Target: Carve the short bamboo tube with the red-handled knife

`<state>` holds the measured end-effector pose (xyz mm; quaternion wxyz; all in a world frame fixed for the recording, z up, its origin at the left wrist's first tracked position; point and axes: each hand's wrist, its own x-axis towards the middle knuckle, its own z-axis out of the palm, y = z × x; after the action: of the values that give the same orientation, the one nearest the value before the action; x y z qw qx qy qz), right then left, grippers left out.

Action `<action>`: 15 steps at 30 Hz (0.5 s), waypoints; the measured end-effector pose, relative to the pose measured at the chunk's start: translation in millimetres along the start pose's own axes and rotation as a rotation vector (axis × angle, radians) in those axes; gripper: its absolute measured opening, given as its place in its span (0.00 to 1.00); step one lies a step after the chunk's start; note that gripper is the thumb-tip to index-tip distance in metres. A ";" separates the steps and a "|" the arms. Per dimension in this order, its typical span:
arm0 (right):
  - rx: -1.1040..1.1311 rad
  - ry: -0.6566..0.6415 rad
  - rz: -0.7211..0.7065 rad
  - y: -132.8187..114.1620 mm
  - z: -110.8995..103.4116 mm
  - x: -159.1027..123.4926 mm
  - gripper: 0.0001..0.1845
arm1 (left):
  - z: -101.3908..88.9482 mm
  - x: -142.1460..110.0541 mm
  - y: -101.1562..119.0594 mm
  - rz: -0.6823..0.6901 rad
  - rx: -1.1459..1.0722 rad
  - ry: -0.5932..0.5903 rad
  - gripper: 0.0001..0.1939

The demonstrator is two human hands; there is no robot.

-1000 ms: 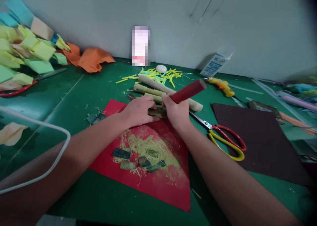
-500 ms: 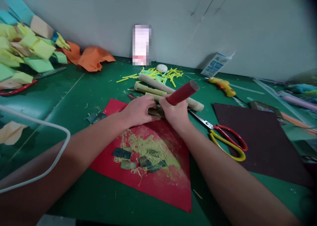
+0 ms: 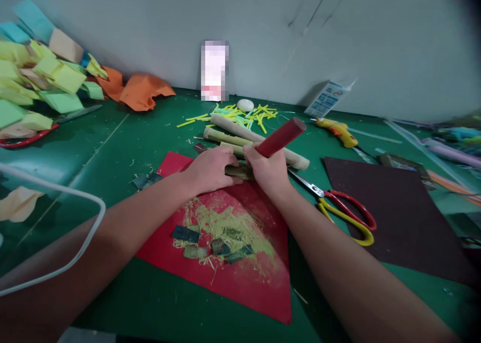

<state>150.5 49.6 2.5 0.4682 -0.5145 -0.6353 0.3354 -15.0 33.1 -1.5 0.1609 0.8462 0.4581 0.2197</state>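
dark bamboo piece (image 3: 238,172) gripped at the sheet's far part, red-handled tool (image 3: 281,137) in fist

left hand (image 3: 212,167): partly closed, fingers curled on the far side and thumb on the near side, with the dark bamboo piece pinched between. right hand (image 3: 271,175): closed around the red-handled tool; its lower end is hidden, and whether it touches the bamboo cannot be told.

dark bamboo piece: lies over the far part of a red sheet (image 3: 244,295), between the two hands. long axis runs roughly left to right, its right end meeting the right hand. red-handled tool: long axis tilted, butt end pointing up and to the right.

nearer the wearer, on the red sheet: a spread of pale shavings (image 3: 214,222) with several dark flat chips (image 3: 186,234) among them.

just beyond the hands: split bamboo lengths (image 3: 225,136) and a pale rod (image 3: 240,132), the rod sloping from far left to near right. scissors (image 3: 315,190) lie just right of the right hand, their red and yellow handles overlapping a dark brown sheet (image 3: 391,207).

further out, on the green table (image 3: 210,318): short yellow strips (image 3: 263,116), a white oval object (image 3: 245,105) and, to the right, a yellow glue gun (image 3: 338,131). crumpled orange paper (image 3: 145,90) lies far left.
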 end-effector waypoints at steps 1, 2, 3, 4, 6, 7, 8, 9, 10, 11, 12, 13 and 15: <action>-0.005 -0.005 -0.001 0.5 0.2 0.1 0.16 | -0.2 -0.1 0.2 -0.004 -0.003 -0.003 0.14; -0.005 -0.008 -0.004 0.9 0.6 0.0 0.17 | -0.3 -0.3 0.2 -0.009 -0.006 -0.003 0.13; -0.004 -0.012 -0.007 1.2 1.1 -0.1 0.17 | -0.3 -0.5 0.0 -0.014 -0.011 -0.001 0.13; 0.000 -0.012 -0.013 1.3 1.5 -0.4 0.17 | -0.2 -0.6 -0.3 -0.015 -0.018 0.001 0.13; 0.013 -0.002 -0.028 0.6 2.2 -1.1 0.17 | 0.1 -0.8 -1.0 0.006 -0.040 0.007 0.11; 0.019 0.000 -0.027 -0.2 2.3 -1.6 0.17 | 0.4 -0.8 -1.3 0.017 -0.052 0.011 0.11; 0.023 -0.007 -0.018 -1.3 2.0 -2.0 0.17 | 0.6 -0.8 -1.5 0.021 -0.062 0.014 0.10; 0.026 -0.021 -0.004 -2.6 1.6 -2.2 0.17 | 0.8 -0.7 -1.6 0.015 -0.067 0.012 0.10; 0.032 -0.035 0.012 -3.9 0.9 -2.4 0.17 | 0.9 -0.6 -1.6 0.002 -0.066 0.007 0.11; 0.040 -0.039 0.026 -5.2 0.1 -2.3 0.17 | 1.0 -0.5 -1.5 -0.011 -0.060 0.002 0.12; 0.050 -0.029 0.034 -6.2 -0.6 -2.2 0.17 | 1.0 -0.3 -1.5 -0.020 -0.050 -0.002 0.13; 0.061 -0.012 0.035 -6.8 -1.2 -2.0 0.17 | 0.9 -0.2 -1.5 -0.020 -0.041 -0.005 0.14; 0.077 0.023 0.025 -6.7 -1.7 -1.4 0.17 | 0.8 -0.2 -1.6 -0.008 -0.025 -0.003 0.15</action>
<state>149.9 46.5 8.7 0.4907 -0.5078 -0.6099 0.3596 -15.9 33.7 -3.0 0.1732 0.8425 0.4585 0.2235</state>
